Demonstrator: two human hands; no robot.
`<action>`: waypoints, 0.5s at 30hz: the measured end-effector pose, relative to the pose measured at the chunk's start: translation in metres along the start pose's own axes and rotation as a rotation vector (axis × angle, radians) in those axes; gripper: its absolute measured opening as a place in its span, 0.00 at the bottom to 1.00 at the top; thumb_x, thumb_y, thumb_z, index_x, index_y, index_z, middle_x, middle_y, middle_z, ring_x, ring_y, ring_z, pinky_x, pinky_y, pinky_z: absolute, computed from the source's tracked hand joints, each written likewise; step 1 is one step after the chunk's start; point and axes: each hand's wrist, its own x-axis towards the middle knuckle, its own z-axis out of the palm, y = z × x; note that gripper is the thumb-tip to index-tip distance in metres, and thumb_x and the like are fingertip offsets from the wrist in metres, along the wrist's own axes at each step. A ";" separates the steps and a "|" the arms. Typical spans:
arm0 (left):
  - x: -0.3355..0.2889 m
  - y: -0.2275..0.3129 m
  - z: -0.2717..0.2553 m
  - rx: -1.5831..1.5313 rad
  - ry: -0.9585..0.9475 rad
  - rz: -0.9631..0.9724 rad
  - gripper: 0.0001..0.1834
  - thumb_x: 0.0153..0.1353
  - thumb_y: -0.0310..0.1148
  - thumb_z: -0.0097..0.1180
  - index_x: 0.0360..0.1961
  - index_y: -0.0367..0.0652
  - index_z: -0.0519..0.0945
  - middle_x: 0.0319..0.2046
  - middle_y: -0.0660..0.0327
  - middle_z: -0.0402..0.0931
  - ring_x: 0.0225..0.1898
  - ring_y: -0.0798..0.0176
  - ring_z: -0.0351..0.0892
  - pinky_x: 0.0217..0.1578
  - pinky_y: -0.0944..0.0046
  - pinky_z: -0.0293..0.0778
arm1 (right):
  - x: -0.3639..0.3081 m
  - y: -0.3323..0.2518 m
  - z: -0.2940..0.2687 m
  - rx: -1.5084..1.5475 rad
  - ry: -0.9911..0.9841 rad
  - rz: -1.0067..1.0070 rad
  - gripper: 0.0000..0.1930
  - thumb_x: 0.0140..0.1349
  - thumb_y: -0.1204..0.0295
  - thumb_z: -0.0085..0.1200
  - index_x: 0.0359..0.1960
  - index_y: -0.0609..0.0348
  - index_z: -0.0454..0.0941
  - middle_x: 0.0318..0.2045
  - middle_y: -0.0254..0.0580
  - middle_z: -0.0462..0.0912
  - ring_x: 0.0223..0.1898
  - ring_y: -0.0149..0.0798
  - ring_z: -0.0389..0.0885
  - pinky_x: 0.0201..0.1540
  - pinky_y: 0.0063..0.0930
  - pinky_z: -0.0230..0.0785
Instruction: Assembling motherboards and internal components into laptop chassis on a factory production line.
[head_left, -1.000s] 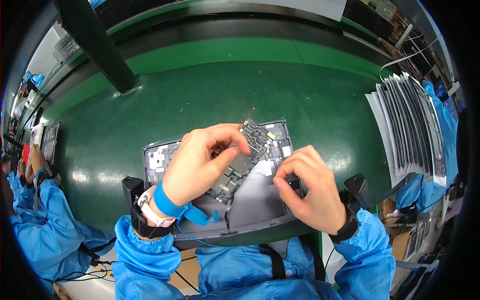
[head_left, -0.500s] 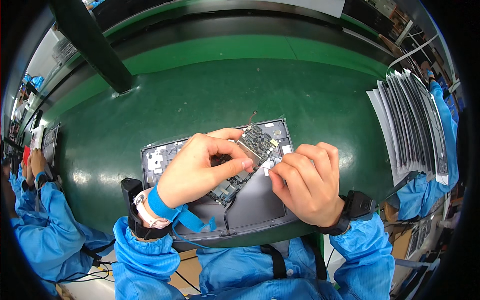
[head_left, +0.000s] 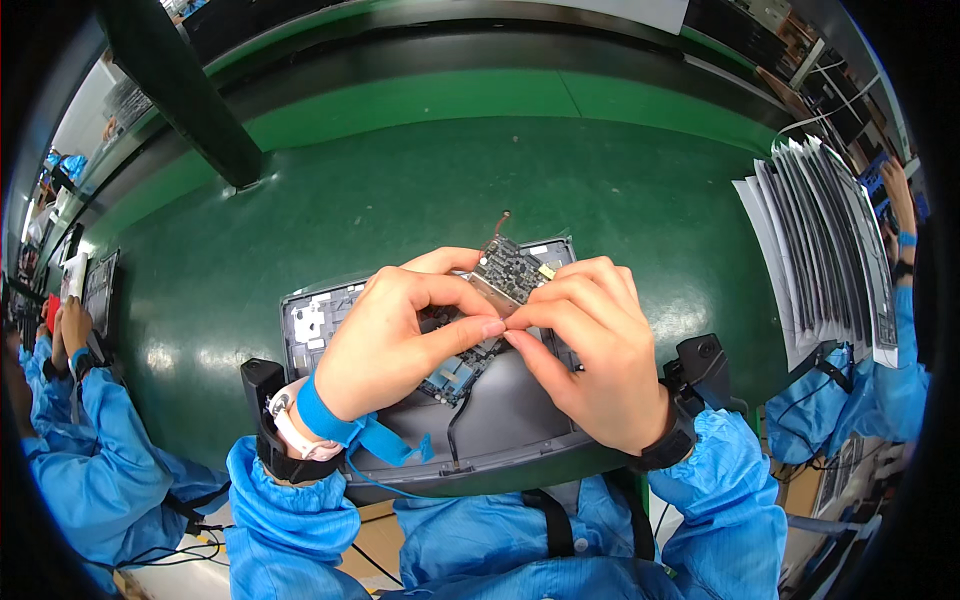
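Observation:
A dark circuit board, crowded with small parts, is tilted above a grey laptop casing. My left hand grips this board by its left side, thumb across the front and fingers behind. Against the left thumb tip, my right hand is closed in a pinch over the board's middle; what lies between its fingertips is hidden. From the board's top end sticks out a short reddish wire. A black cable runs from its lower end down to the casing's near edge.
The casing lies on a green worktable. At the right stands a row of upright thin panels with white sheets between them. A dark post rises at the back left. Co-workers in blue sleeves flank both sides.
My right hand has moved left and up, from beside the board to its middle, meeting the left thumb. The thin wire seen at its fingers is now hidden. My left hand has barely moved.

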 end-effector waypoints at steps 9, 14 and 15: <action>0.000 0.003 0.003 -0.243 0.061 -0.172 0.11 0.51 0.18 0.56 0.38 0.33 0.75 0.38 0.60 0.74 0.42 0.68 0.72 0.46 0.68 0.68 | -0.006 0.010 -0.004 0.165 0.084 0.222 0.08 0.41 0.81 0.61 0.24 0.57 0.76 0.26 0.34 0.77 0.35 0.39 0.73 0.39 0.30 0.62; 0.000 0.004 0.004 -0.271 0.070 -0.188 0.11 0.51 0.17 0.56 0.38 0.32 0.75 0.38 0.59 0.74 0.40 0.69 0.73 0.44 0.70 0.70 | -0.012 0.018 -0.001 0.173 0.131 0.270 0.09 0.40 0.81 0.61 0.24 0.57 0.76 0.26 0.34 0.77 0.34 0.39 0.72 0.38 0.30 0.62; 0.000 0.005 0.004 -0.276 0.073 -0.192 0.11 0.51 0.17 0.56 0.38 0.32 0.75 0.38 0.59 0.74 0.40 0.69 0.73 0.43 0.70 0.70 | -0.011 0.018 -0.002 0.122 0.138 0.240 0.09 0.40 0.81 0.61 0.24 0.56 0.76 0.26 0.34 0.77 0.35 0.40 0.72 0.38 0.30 0.62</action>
